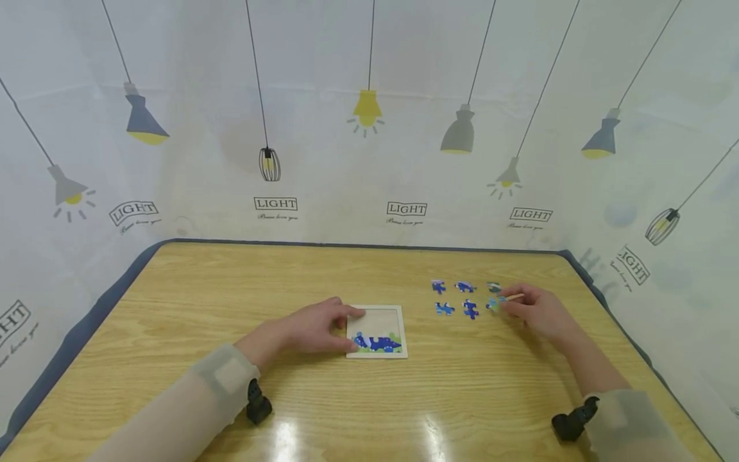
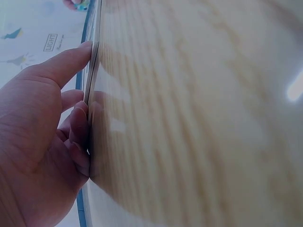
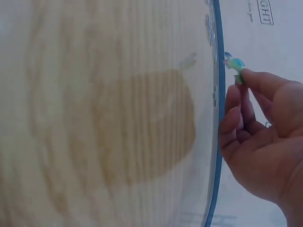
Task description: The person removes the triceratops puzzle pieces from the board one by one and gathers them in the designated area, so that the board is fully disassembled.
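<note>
Here, right fingers (image 3: 267,84) pinch a puzzle piece (image 3: 235,64)

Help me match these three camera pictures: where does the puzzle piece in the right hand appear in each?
Head: the puzzle piece is right of centre, at the fingertips of the right hand.
Left wrist: the puzzle piece is small and blurred at the top edge, left of centre.
Right wrist: the puzzle piece is in the upper right.
Shared landmark: the tabletop's blue edge, visible in all three.
</note>
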Motion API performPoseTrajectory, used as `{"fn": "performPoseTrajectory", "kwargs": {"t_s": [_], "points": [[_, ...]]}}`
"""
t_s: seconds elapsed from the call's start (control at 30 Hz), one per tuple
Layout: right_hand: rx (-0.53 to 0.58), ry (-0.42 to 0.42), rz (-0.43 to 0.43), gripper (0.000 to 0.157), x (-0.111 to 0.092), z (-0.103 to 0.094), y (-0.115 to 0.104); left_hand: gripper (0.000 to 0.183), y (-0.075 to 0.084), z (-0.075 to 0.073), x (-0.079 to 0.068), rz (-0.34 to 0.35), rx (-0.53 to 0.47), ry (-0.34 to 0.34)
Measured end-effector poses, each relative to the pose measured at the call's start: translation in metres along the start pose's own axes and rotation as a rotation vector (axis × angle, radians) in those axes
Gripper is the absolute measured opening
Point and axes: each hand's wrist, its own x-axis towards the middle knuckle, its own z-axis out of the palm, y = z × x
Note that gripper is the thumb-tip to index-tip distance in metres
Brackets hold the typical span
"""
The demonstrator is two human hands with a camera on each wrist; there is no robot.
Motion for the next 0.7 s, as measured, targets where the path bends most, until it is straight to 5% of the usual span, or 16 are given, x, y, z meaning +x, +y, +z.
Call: {"fn": "performPoseTrajectory", "kwargs": {"t_s": [0.23,0.7], "points": [[-0.092,0.004,0.074,0.045,0.003,-0.003,0.012,0.073,0.0,0.002,0.002,-0.001,0.0,0.001],[-0.195,0.021,0.024,0.038,0.005,0.002,0.013,0.072,0.002,0.001,0.0,-0.015,-0.014,0.002]]}}
